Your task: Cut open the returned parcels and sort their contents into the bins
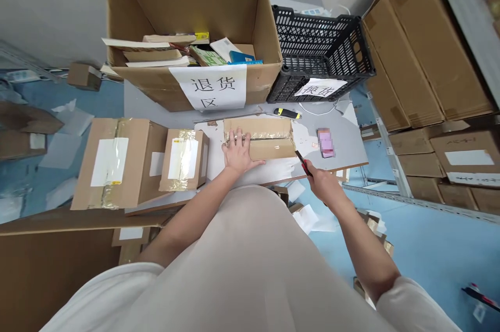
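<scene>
A small cardboard box [273, 149] lies on the table in front of me, with clear tape along its top seam. My left hand [238, 155] rests flat on the left part of the box, fingers spread. At the right end of the box, my right hand [324, 185] is closed around a black box cutter [302, 160]. The cutter's tip is close to the box's near right corner; whether it touches cannot be made out. Behind the box lies a yellow and black utility knife [287, 113].
Two taped cartons, a large one [135, 165] and a smaller one [201, 163], stand at left. Behind are a big open carton [148, 85] of books and a black plastic crate [281, 85]. A pink phone-like item [325, 143] lies right. Shelving with boxes [437, 72] borders the right.
</scene>
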A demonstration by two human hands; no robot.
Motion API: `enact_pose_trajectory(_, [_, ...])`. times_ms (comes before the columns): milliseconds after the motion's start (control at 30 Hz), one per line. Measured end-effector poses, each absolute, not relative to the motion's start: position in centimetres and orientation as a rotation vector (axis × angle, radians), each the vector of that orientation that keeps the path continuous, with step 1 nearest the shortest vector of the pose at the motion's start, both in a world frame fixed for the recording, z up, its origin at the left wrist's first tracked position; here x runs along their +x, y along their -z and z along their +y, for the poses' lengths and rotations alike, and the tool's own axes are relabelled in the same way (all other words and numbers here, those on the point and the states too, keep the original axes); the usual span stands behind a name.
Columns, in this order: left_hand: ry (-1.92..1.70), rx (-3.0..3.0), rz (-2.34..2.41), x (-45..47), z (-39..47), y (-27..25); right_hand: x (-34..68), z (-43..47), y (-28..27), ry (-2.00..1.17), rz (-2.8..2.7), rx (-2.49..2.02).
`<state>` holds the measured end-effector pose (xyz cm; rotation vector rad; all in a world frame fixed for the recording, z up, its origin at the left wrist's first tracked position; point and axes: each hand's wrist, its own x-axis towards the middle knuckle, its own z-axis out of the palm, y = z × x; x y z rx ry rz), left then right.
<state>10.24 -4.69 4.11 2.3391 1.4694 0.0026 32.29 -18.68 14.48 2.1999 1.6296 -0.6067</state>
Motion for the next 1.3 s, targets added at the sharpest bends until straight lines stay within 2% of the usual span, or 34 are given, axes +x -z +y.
enact_pose_trajectory(67, [-0.009,2.323,1.454,9.9,-4.7,-4.6,32.6,-20.4,-13.9,0.695,1.582,2.425])
enact_pose_trajectory(167, [-0.127,2.283,1.483,8.7,-3.4,-5.0,32.3,-22.1,-11.3,0.964,1.398,3.004])
enact_pose_trajectory(267, [-0.378,2.171,1.549,7.4,0.1,-4.4,30.5,-21.7,-7.3,1.555,1.040,3.530])
enact_pose_trajectory(333, [-0.461,2.048,1.492,6.8,2.8,-3.5,29.1,-20.1,-4.8,1.918,0.768,3.684])
enact_pose_trajectory(400, [-0.464,1.953,1.442,6.4,4.4,-2.7,28.4,-18.0,-3.0,2.075,0.615,3.786])
enact_pose_trajectory(500, [-0.496,1.832,1.520,5.5,3.4,-2.2,29.1,-14.7,-1.9,2.106,0.617,3.895])
enact_pose_trajectory(767, [-0.699,1.446,1.485,3.0,-9.3,-0.5,30.6,-6.1,-1.8,2.296,1.380,3.443])
enact_pose_trajectory(933, [-0.691,1.333,1.512,3.5,-12.3,-0.1,29.4,-5.5,-2.1,2.263,1.553,3.344])
enact_pose_trajectory(1067, [-0.646,1.493,1.601,4.1,-8.4,-1.3,29.9,-10.3,-2.9,2.323,1.348,3.326])
enact_pose_trajectory(1300, [-0.656,1.972,1.408,8.3,6.5,-3.3,27.9,-19.7,-3.5,2.943,0.309,2.942])
